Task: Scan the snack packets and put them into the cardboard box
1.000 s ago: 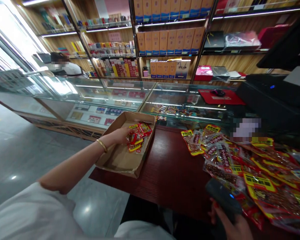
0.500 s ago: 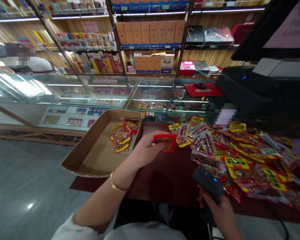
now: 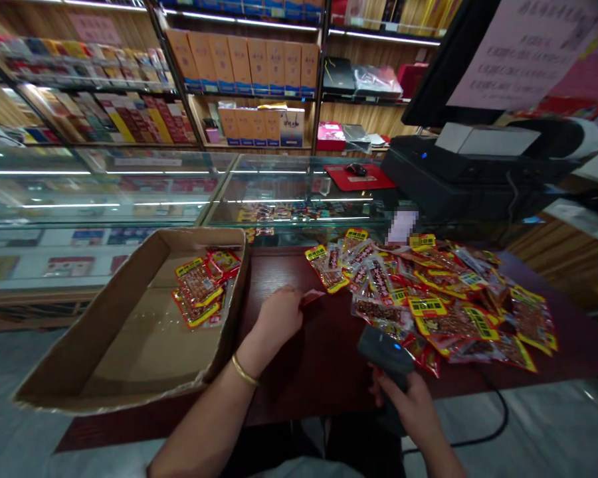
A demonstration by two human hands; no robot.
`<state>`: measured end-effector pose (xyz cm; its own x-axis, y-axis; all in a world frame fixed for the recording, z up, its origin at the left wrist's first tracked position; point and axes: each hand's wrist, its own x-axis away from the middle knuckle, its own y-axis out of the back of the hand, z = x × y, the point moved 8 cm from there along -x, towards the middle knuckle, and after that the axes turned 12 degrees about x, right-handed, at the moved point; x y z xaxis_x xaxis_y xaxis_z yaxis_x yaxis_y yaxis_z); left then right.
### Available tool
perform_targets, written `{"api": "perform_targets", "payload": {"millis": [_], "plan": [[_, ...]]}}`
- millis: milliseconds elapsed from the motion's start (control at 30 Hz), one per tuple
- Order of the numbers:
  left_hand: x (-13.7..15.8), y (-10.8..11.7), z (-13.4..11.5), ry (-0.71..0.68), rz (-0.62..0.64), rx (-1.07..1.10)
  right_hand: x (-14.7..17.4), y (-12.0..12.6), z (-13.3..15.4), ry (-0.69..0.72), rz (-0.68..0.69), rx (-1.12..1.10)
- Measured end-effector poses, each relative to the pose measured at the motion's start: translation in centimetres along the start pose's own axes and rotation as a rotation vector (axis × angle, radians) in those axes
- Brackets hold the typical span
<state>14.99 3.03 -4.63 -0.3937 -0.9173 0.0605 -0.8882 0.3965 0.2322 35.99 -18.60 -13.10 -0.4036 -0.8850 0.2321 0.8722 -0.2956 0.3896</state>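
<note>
My left hand (image 3: pixel 280 313), with a gold bangle on its wrist, is closed on a small red snack packet (image 3: pixel 311 297) over the dark red table. The packet is seen nearly edge-on. My right hand (image 3: pixel 403 398) grips a black barcode scanner (image 3: pixel 386 350) with a blue light on top, its head tilted toward the left. Beyond the scanner spreads a heap of snack packets (image 3: pixel 443 315) in red, yellow and clear wrapping. To the left of my left hand stands a shallow cardboard box (image 3: pixel 144 392) with several packets (image 3: pixel 198 282) inside.
A glass display counter (image 3: pixel 279 179) runs behind the table, bearing a red mouse pad (image 3: pixel 336 178) with a mouse. At the right back are a black monitor (image 3: pixel 438 60) and a black machine (image 3: pixel 458 169). A cable (image 3: pixel 501 415) curves below the table's front edge.
The view has turned to the right. My left hand still holds the red packet, which has turned from showing its face to nearly edge-on. My right hand keeps the scanner.
</note>
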Motion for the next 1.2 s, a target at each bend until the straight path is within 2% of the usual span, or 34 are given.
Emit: {"api": "perform_targets", "payload": {"millis": [167, 333, 433, 533, 800, 967, 1200], "plan": [[-1.3, -2.0, 0.8, 0.073, -0.018, 0.345, 0.1, 0.5, 1.4, -0.010, -0.070, 0.038], [-1.6, -4.6, 2.5, 0.194, 0.021, 0.728, 0.8, 0.3, 3.7, 0.025, -0.060, 0.301], [-1.5, -5.0, 3.6, 0.243, -0.004, 0.887, 1.8, 0.7, 5.7, 0.083, -0.115, 0.419], [-1.5, -5.0, 3.9, 0.247, -0.035, 1.009, 2.3, 1.0, 6.9, 0.085, -0.124, 0.451], [-1.1, -5.8, 2.9, 0.213, -0.012, 1.191, 1.9, 1.9, 7.4, 0.039, -0.141, 0.513], [-0.8, -6.2, 2.8, 0.210, 0.007, 1.224, 2.0, 1.6, 7.9, 0.015, -0.186, 0.532], [-0.9, -6.6, 2.7, 0.214, 0.035, 1.234, 1.7, 1.0, 8.4, 0.018, -0.162, 0.520]]}}
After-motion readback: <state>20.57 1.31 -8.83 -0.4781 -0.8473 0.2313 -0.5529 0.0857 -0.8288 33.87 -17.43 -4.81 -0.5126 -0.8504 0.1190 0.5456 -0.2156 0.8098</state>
